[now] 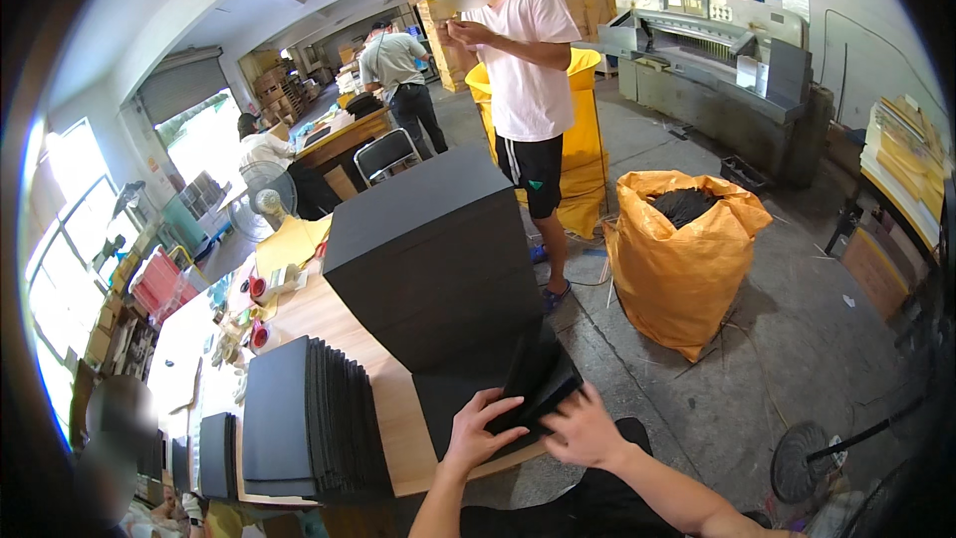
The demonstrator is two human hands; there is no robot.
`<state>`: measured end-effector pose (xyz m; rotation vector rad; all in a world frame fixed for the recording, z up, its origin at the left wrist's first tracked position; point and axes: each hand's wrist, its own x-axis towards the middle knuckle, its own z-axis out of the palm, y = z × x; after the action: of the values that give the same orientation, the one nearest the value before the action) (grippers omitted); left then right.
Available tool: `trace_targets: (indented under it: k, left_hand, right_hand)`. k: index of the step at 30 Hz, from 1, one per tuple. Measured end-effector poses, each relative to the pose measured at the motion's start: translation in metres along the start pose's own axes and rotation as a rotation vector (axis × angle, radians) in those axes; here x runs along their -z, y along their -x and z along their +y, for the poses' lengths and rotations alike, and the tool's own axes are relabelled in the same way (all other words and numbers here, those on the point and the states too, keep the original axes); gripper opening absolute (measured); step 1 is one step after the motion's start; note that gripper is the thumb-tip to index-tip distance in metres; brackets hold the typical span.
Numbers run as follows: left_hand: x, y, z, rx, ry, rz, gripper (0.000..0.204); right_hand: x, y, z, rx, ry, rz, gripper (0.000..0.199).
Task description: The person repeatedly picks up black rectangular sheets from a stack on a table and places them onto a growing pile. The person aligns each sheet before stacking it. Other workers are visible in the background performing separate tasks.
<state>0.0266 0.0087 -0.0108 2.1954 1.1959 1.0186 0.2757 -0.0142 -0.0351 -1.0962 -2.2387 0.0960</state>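
From above I looked down on my two bare hands working at the near corner of a wooden table [398,408]. My left hand [476,433] lay on a low pile of thin black sheets [538,379], its fingers [490,405] spread and curled over the edge of the top sheets, gripping them. My right hand [583,428] rested just beside it on the same pile, fingers loosely bent and pressing on the sheets' near edge; I could not tell whether it truly held one. The pile sat at the table's near right corner, touching the foot of a tall black block of stacked sheets [433,249] behind it. To the left, more black sheets stood on edge in a row [319,418]. Farther along the table were rolls of tape [257,287] and yellow paper [289,239]. On the concrete floor to the right stood an open orange sack [682,259] full of dark scraps. Behind the block stood a person in a white shirt and black shorts [523,60], and beyond, a large grey cutting machine [707,50] stood against the wall.
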Motion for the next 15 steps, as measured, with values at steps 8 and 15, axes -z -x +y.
trace_targets:
  k: [8,15]
  left_hand:
    - [0.012,0.044,0.027,-0.15,-0.821,-0.065,0.062]
    - [0.025,0.118,-0.002,0.163,-0.71,0.446,0.038]
  right_hand:
    - [-0.022,0.012,0.005,0.01,-0.066,-0.205,0.049]
    - [-0.05,0.03,0.016,0.01,-0.071,-0.033,0.043]
